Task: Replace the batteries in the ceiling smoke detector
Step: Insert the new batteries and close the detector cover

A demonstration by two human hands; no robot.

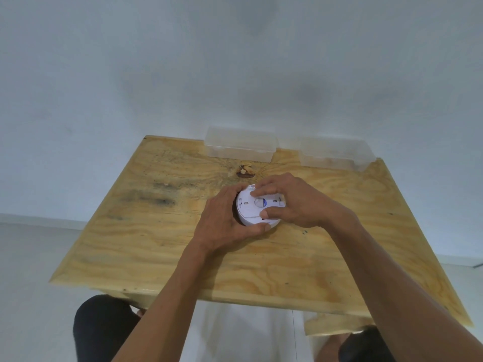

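A round white smoke detector (pixel 251 210) lies back side up in the middle of a wooden table (pixel 162 231). Its back shows a label and a small round part at the centre. My left hand (pixel 224 223) curls around its left and near rim, thumb along the front edge. My right hand (pixel 292 202) grips it from the right, fingers lying across the top of the back plate and the thumb pressing on its near side. No batteries are visible.
Two clear plastic boxes stand at the table's far edge against a white wall: one (pixel 240 147) at centre, one (pixel 337 155) to the right; what they hold cannot be made out. My knees (pixel 104 327) show below the near table edge.
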